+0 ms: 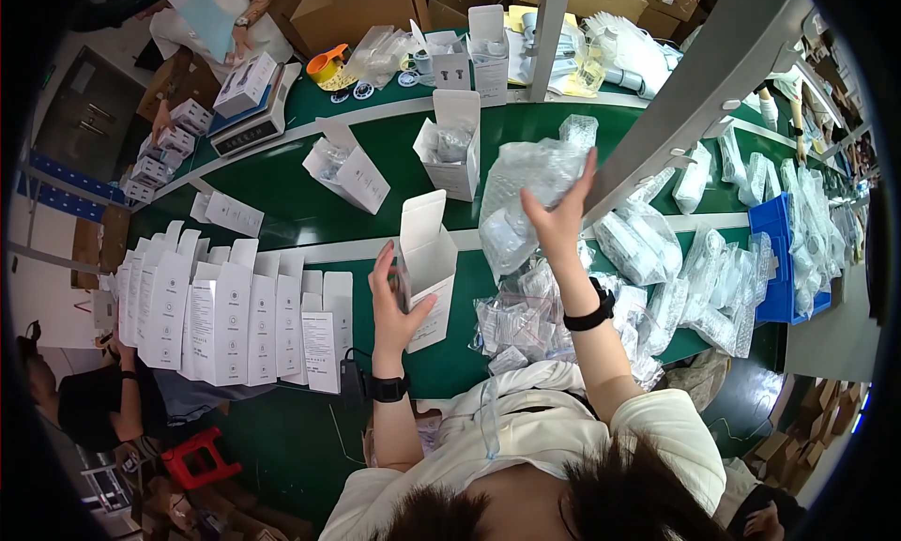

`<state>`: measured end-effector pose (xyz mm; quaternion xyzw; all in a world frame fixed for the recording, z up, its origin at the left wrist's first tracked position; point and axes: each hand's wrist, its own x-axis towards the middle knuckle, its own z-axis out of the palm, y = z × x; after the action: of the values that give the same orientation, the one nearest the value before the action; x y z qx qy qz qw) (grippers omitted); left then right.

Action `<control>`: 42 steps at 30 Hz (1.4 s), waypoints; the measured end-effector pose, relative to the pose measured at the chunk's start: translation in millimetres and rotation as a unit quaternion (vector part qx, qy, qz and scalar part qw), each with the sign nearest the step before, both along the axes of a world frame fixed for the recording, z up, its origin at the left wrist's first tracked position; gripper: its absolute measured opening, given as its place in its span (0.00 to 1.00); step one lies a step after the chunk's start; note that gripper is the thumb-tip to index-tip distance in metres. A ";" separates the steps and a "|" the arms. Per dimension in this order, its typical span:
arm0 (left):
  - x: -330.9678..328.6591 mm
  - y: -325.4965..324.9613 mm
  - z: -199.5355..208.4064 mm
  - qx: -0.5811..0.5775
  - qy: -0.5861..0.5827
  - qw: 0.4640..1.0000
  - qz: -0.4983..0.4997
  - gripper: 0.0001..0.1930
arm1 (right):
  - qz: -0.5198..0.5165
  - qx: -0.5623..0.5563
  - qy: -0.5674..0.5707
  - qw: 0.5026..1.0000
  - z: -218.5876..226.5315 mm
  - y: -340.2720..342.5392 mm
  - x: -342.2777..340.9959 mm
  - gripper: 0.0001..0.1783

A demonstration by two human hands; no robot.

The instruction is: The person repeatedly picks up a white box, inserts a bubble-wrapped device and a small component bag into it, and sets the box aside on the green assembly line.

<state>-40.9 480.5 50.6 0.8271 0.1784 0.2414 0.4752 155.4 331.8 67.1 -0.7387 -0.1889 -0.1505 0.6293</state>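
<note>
An upright white carton (434,292) with its top flap raised stands at the near edge of the green bench. My left hand (399,306) grips its left side, thumb across the front and fingers along the edge. To the right of the carton, my right hand (561,213) holds a bubble-wrap pouch (526,189) above the bench, thumb and fingers around its right side. What is inside the pouch is hard to make out. Below it lies a pile of small clear plastic packets (521,311). I cannot see into the carton.
A row of open white cartons (230,316) stands at left. Across the bench are filled cartons (450,147) and a scale (253,123). Bubble-wrapped items (638,245) and a blue bin (774,250) are at right. A metal post (694,100) slants overhead. A co-worker (225,34) handles boxes far left.
</note>
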 end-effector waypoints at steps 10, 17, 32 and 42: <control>15.2 -55.0 2.5 0.059 -0.031 0.995 -0.075 0.39 | 0.013 0.252 0.153 0.955 29.4 -0.8 -58.5 0.39; 15.0 -70.6 -4.5 0.189 -0.022 0.981 -0.048 0.38 | -0.057 0.039 -0.092 0.993 14.5 -14.8 -67.3 0.34; 33.3 -54.8 -10.0 0.005 -0.169 0.985 -0.019 0.37 | 0.174 -0.126 -0.184 0.959 9.6 -69.7 -58.4 0.15; -6.5 -27.8 -51.1 -0.028 -0.100 0.994 0.024 0.35 | 0.063 -0.379 0.164 0.909 -144.9 -139.8 28.2 0.10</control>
<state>-47.4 452.6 -0.5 0.7806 0.1562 0.3289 0.5081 183.6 192.0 -77.8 -0.9223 -0.1720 0.0961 0.3326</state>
